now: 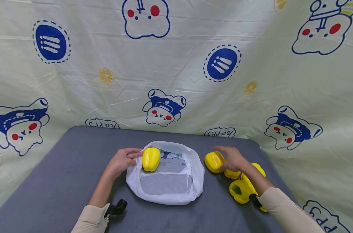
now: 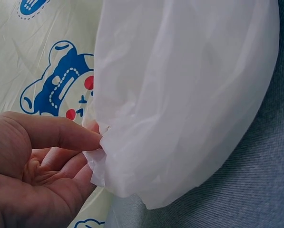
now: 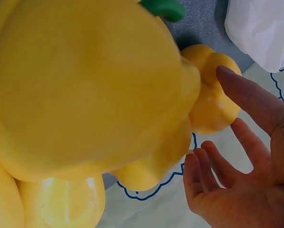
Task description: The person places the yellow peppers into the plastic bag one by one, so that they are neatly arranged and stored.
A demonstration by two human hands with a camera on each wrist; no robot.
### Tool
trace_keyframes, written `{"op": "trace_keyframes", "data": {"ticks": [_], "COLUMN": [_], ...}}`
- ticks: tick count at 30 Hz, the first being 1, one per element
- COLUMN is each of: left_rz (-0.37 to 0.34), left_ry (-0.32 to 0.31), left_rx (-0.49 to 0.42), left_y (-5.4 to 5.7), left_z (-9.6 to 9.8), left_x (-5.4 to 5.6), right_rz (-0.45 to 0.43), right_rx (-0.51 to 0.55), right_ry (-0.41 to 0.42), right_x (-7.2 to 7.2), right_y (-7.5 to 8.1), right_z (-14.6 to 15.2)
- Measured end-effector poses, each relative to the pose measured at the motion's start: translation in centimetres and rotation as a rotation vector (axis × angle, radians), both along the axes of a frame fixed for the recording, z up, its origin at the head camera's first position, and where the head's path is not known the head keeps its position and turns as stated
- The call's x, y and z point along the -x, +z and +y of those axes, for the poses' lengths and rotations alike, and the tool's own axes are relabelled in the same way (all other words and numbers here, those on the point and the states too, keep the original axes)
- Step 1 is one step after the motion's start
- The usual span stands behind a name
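Observation:
A white plastic bag (image 1: 176,200) stands with its mouth spread wide on the grey table. My left hand (image 1: 122,161) pinches the bag's rim between thumb and fingers, which the left wrist view shows close up on the bag's side (image 2: 180,118). Just inside that rim, a yellow bell pepper (image 1: 151,159) sits at the left of the opening. On the right, my right hand (image 1: 233,158) is spread beside another yellow bell pepper (image 1: 213,162). In the right wrist view the thumb (image 3: 249,92) overlaps that pepper (image 3: 213,104), with the fingers parted and loosely bent.
Several more yellow bell peppers (image 1: 241,191) lie in a group under and beside my right forearm, one with a green stem (image 3: 168,9). A patterned sheet (image 1: 191,94) hangs behind the grey table (image 1: 68,171). Dark straps are on both wrists.

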State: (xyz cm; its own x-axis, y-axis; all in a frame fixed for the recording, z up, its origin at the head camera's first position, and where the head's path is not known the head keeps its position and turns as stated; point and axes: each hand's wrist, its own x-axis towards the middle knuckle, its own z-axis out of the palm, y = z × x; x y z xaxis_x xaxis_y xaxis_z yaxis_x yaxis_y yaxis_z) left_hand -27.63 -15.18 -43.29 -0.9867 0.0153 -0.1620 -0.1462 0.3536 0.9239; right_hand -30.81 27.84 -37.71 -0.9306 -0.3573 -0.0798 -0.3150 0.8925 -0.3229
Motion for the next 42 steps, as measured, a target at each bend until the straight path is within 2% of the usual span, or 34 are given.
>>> {"op": "trace_keyframes", "data": {"ticks": [8,20,42], "left_rz": [0.003,0.014,0.012], "left_ry": [-0.005,-0.01,0.005], "left_rx": [-0.009,-0.018,0.006], "left_y": [-0.1,-0.3,0.0], "left_z": [0.1,0.1,0.1], "left_x": [0.1,0.0,-0.1], "right_rz": [-0.008,-0.066,-0.036], "right_rx": [-0.01,0.007,0.015], "right_ry": [0.016,-0.039,-0.033], "right_x": [0.1,0.4,0.6], "right_y": [-0.4,-0.9,-0.9], "right_z": [0.0,-0.2,-0.2]}}
